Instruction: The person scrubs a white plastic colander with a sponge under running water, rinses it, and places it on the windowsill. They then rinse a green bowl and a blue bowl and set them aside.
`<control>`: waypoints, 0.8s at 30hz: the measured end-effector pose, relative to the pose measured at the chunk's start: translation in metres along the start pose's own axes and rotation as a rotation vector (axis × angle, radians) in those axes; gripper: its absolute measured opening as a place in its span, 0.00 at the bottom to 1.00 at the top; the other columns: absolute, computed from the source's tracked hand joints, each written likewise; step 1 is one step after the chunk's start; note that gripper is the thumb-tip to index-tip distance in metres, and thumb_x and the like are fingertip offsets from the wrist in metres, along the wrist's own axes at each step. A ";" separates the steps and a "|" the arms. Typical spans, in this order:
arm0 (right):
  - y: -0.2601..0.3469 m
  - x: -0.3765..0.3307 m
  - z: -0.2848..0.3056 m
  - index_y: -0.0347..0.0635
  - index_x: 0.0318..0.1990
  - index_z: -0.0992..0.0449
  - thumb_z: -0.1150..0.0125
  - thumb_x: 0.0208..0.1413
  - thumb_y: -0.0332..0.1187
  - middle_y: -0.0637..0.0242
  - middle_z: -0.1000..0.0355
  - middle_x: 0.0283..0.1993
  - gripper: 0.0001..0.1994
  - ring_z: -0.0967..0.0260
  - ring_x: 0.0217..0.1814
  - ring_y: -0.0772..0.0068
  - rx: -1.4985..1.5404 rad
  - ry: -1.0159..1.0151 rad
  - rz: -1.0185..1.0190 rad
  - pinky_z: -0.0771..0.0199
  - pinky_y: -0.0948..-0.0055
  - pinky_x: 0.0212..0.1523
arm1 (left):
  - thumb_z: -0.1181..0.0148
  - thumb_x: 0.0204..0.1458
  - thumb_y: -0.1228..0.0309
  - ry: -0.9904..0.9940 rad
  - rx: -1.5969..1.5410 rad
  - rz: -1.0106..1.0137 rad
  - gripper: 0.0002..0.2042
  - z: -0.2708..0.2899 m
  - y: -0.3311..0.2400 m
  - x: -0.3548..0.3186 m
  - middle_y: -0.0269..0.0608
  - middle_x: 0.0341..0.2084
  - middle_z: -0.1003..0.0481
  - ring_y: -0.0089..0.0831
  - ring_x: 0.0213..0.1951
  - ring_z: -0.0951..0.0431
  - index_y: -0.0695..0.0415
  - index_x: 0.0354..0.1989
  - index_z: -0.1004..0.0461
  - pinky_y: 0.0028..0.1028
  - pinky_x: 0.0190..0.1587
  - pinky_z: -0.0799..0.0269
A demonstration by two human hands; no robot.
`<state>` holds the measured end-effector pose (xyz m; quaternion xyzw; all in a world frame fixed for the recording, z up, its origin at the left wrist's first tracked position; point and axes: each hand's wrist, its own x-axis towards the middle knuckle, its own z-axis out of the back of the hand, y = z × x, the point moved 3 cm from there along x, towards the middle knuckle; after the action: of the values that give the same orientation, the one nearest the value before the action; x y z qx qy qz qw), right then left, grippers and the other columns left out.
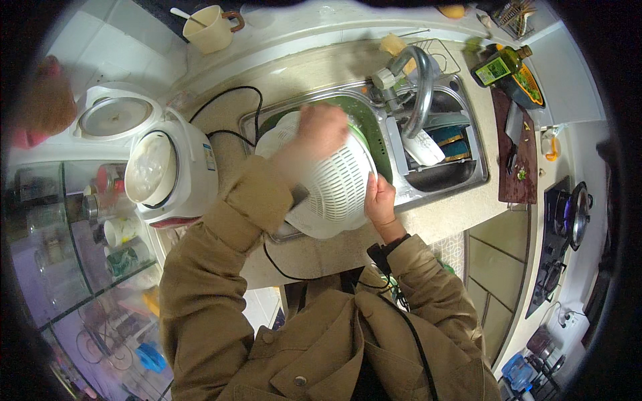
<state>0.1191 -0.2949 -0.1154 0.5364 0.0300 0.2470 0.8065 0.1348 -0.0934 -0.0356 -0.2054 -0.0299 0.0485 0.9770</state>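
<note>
A white slotted colander (341, 194) is tilted over the left sink bowl, its near rim above the counter edge. My right hand (380, 200) grips its right rim, thumb up along the edge. Over the colander's upper part is my left hand (322, 130), blurred by motion, its fingers curled; what they hold, if anything, is hidden. Beneath the colander, a green basin (382, 150) fills part of the sink (401, 194). The curved metal faucet (425, 90) stands to the right of both hands.
A white rice cooker (208, 157) with its lid up stands at left, its black cord (259, 107) reaching the sink. In the right bowl sits a rack with dishes (447, 121). Farther right are a cleaver (513, 123) on a dark cutting board (521, 187), an oil bottle (498, 67) and a stove (545, 260).
</note>
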 end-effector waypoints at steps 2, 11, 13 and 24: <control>-0.004 -0.002 -0.001 0.35 0.22 0.36 0.52 0.61 0.33 0.52 0.38 0.15 0.16 0.40 0.15 0.58 -0.007 -0.002 -0.008 0.39 0.65 0.19 | 0.38 0.43 0.63 0.098 -0.034 -0.125 0.07 -0.007 -0.023 0.000 0.38 0.29 0.25 0.39 0.39 0.26 0.52 0.25 0.22 0.43 0.45 0.38; -0.014 -0.003 0.013 0.33 0.25 0.33 0.55 0.63 0.36 0.59 0.36 0.16 0.17 0.42 0.19 0.76 0.017 0.017 -0.082 0.37 0.71 0.22 | 0.39 0.40 0.65 0.258 -0.074 0.543 0.10 -0.025 0.145 0.006 0.47 0.30 0.23 0.43 0.32 0.22 0.57 0.28 0.20 0.36 0.36 0.28; -0.019 0.000 0.016 0.33 0.26 0.33 0.55 0.63 0.36 0.60 0.35 0.17 0.17 0.42 0.20 0.77 -0.034 0.021 -0.112 0.37 0.73 0.23 | 0.39 0.40 0.64 0.251 -0.178 0.591 0.12 -0.033 0.169 -0.001 0.47 0.32 0.22 0.44 0.32 0.23 0.58 0.29 0.20 0.35 0.36 0.28; -0.079 0.015 0.049 0.31 0.32 0.28 0.56 0.64 0.39 0.68 0.29 0.28 0.18 0.39 0.30 0.82 0.149 -0.090 -0.258 0.35 0.78 0.33 | 0.40 0.45 0.56 -0.159 -0.044 0.585 0.16 -0.035 0.140 -0.044 0.45 0.33 0.24 0.44 0.38 0.26 0.57 0.33 0.22 0.39 0.43 0.34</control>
<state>0.1759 -0.3538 -0.1607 0.5969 0.0806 0.1144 0.7900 0.0825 0.0154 -0.1262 -0.2222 -0.0468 0.3431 0.9115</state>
